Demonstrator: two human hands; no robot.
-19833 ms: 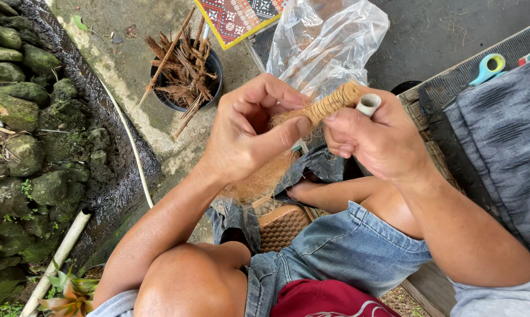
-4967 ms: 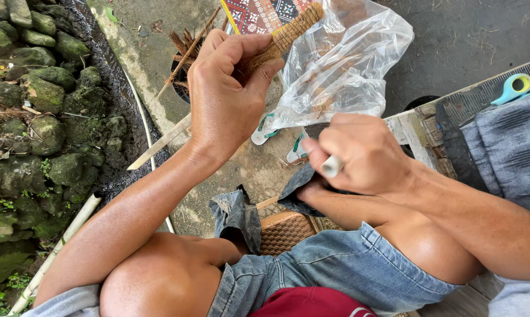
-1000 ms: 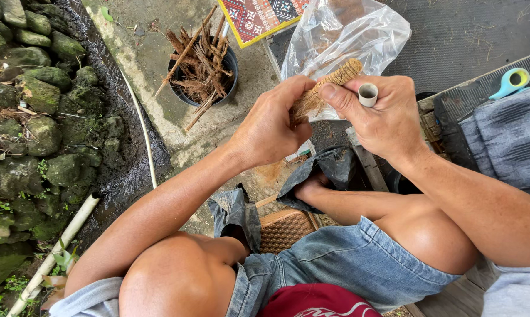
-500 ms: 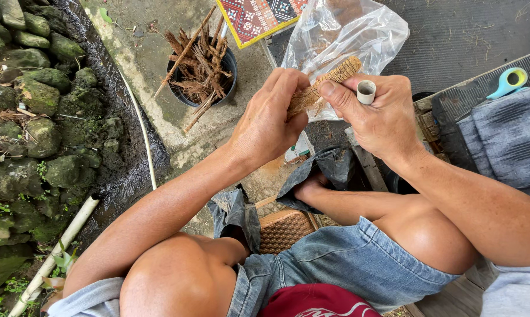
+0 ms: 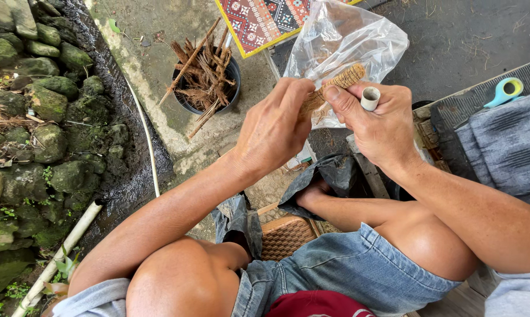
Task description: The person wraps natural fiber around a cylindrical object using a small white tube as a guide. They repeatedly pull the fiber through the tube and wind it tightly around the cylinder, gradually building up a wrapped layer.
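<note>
My left hand (image 5: 275, 130) and my right hand (image 5: 375, 124) are raised together over my knees. Between them they pinch a short bundle of brown fibre (image 5: 335, 85) bound round with tan cord, its wrapped end sticking out toward the upper right. My left fingers close over its lower end. My right thumb and forefinger press on its middle, and a small white spool (image 5: 369, 98) sits held in the same hand. A clear plastic bag (image 5: 347, 44) lies just behind the bundle.
A black pot (image 5: 207, 79) of brown sticks stands on the concrete ahead. A patterned mat (image 5: 263, 19) lies beyond it. Mossy stones (image 5: 36, 105) and a white pipe (image 5: 62, 253) line the left. Grey cloth (image 5: 502, 144) and a teal tape roll (image 5: 504, 91) lie at right. A woven basket (image 5: 285, 235) sits between my legs.
Five seconds ago my left hand held the bundle up alone, away from the right. Over the last second both hands stay on it with only slight finger movement.
</note>
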